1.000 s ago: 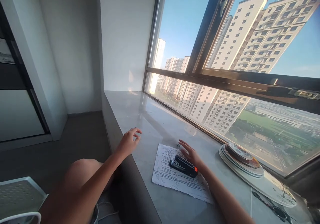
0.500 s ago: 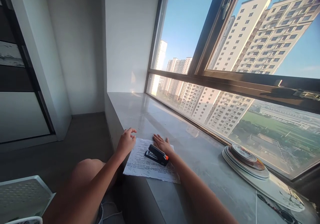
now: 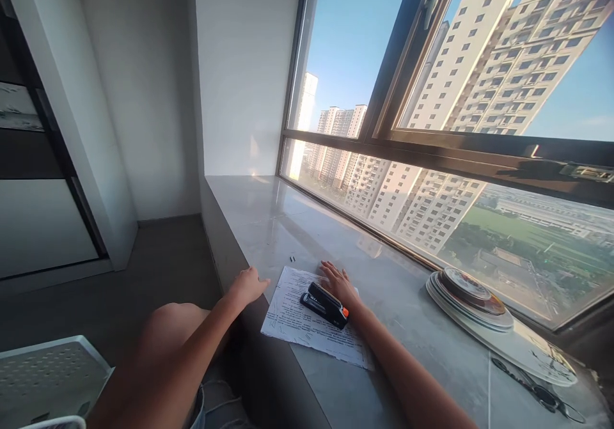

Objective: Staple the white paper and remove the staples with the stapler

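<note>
Since the paper point(image 3: 286, 317) under the stapler point(image 3: 322, 306) on the sill point(image 3: 330, 234) is probably light and floppy, I'd pinch its edge, my right hand point(image 3: 339, 285) spread flat there, can't tell if my left hand point(image 3: 248, 286) holds anything.

The stapler point(image 3: 324, 305) looks like smooth plastic, the sheet point(image 3: 293, 328) rough-edged paper, the sill point(image 3: 407, 317) glossy and stone-like

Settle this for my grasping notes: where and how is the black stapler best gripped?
Probably across the middle of the stapler, pinching its two long sides: it is long and narrow. I'd come from above, on the near side, with the left hand, since the right hand lies close along its far side.
</note>
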The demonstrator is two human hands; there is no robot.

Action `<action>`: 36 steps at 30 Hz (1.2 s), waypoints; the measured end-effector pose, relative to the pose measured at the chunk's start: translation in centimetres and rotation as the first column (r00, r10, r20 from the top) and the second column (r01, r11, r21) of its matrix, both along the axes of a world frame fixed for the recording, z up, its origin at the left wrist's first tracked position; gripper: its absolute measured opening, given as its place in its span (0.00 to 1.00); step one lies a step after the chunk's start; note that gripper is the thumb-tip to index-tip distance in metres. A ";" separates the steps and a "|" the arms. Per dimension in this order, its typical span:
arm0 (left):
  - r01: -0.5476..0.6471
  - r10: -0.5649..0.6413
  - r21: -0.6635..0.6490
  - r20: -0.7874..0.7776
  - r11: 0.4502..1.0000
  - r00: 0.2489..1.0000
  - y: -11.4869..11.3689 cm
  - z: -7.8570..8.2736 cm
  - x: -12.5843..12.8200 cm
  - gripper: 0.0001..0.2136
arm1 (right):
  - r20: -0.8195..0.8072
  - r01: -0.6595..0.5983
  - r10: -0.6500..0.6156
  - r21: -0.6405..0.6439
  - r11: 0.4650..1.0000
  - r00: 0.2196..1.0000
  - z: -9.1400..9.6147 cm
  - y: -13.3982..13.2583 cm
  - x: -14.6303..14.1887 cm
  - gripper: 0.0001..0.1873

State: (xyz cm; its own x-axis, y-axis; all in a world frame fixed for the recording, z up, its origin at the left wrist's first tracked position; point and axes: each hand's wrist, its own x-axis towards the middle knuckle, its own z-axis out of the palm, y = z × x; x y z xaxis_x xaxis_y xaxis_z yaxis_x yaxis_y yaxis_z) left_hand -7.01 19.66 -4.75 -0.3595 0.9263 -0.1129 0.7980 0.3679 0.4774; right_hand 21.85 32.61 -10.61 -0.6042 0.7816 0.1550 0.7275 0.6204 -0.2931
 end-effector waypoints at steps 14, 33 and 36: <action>0.126 -0.127 0.020 0.159 0.992 0.979 -2.7 -2.2 3.8 0.16 | -0.519 -0.375 0.267 -0.114 0.920 0.812 5.8 -6.0 3.6 0.31; 0.163 -0.165 0.032 0.259 0.986 0.952 -3.1 -3.0 3.1 0.13 | -0.636 0.258 -0.164 0.057 0.964 0.754 2.1 -0.4 15.5 0.20; 0.143 -0.150 0.046 0.261 0.989 0.954 -3.2 -3.3 3.1 0.15 | -0.585 0.178 -0.119 0.044 0.983 0.802 2.0 -0.5 15.5 0.20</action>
